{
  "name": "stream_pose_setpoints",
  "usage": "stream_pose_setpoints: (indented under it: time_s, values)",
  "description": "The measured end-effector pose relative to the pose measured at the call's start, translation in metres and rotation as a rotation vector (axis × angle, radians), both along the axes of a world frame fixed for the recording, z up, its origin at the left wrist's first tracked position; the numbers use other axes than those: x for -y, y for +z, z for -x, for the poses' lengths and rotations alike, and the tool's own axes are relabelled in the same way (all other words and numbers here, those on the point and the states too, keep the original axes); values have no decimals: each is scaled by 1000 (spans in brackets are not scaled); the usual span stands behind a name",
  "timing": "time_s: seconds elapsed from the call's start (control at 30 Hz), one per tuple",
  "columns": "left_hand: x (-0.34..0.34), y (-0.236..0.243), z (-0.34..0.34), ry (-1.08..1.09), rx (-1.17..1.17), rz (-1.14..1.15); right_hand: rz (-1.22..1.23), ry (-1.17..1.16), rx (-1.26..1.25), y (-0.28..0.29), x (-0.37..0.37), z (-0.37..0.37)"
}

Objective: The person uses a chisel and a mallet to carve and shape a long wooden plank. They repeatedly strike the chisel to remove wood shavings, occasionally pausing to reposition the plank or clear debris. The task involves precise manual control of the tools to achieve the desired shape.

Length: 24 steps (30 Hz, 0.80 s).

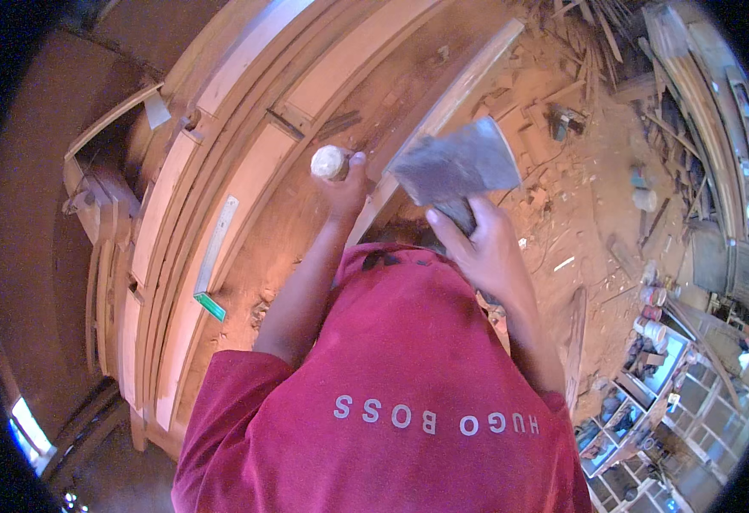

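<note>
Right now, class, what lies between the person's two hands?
In the head view, a long wooden board shows between the left hand and right hand.

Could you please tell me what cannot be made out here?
All in the head view:
Rest of the pale-ended tool: hidden by its top and the left hand.
Surface detail of the wide blade: blurred, probably by motion.
Grip of the blade: partly covered by the right hand.
</note>
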<state>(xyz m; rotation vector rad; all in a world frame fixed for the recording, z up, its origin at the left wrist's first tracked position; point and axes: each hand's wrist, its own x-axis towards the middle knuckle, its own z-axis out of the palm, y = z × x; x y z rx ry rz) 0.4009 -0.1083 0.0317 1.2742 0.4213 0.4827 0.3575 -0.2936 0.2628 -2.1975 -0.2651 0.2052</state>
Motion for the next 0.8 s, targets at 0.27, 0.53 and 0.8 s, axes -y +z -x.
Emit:
stream_pose_setpoints:
  time_s: [0.27,0.53,0.8]
  values:
    - [2,-38,-9,-67,278,296,5,333,564,52,-58,-44]
    - [3,31,12,-136,156,177,223,394,165,58,-52,-42]
    - [6,9,7,-101,172,-196,584,463,68,23,-46,-38]
